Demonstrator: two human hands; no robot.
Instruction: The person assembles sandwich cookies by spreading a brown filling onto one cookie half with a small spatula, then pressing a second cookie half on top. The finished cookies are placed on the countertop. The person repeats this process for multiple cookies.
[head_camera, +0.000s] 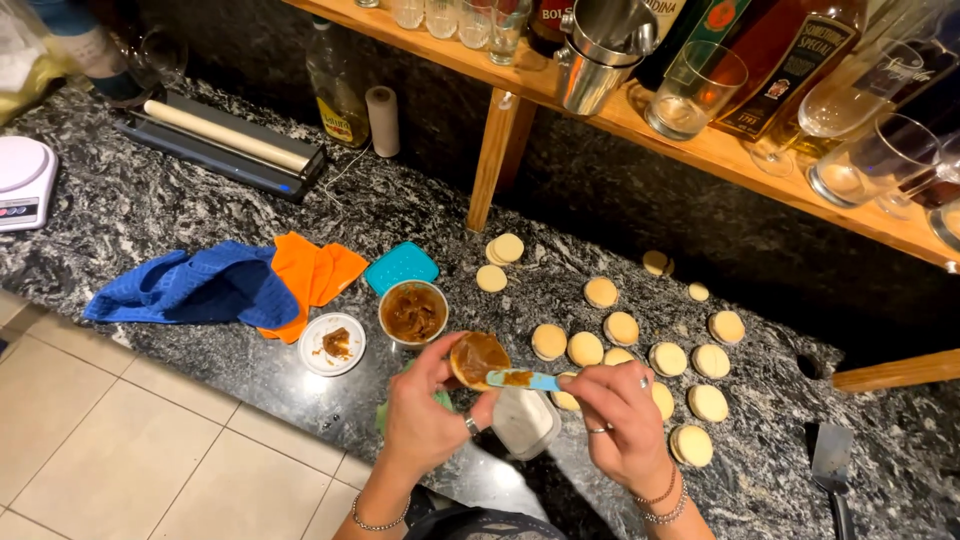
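My left hand (420, 410) holds a round pale cookie (478, 358) covered with brown caramel spread. My right hand (620, 415) grips a small light-blue knife (527, 380), its blade resting on the cookie's edge with spread on it. Just beyond the cookie stands an open tub of the brown spread (413, 313). Several plain round cookies (620, 328) lie on the dark marble counter (150, 210) to the right. A white rectangular container (524, 420) sits under my hands.
A teal lid (401, 266), a small white dish with spread (333, 343), and blue (190, 285) and orange cloths (315, 272) lie left. A wooden shelf (700, 150) with glasses and bottles overhangs the back. A scale (22, 180) sits far left, a spatula (832, 460) at right.
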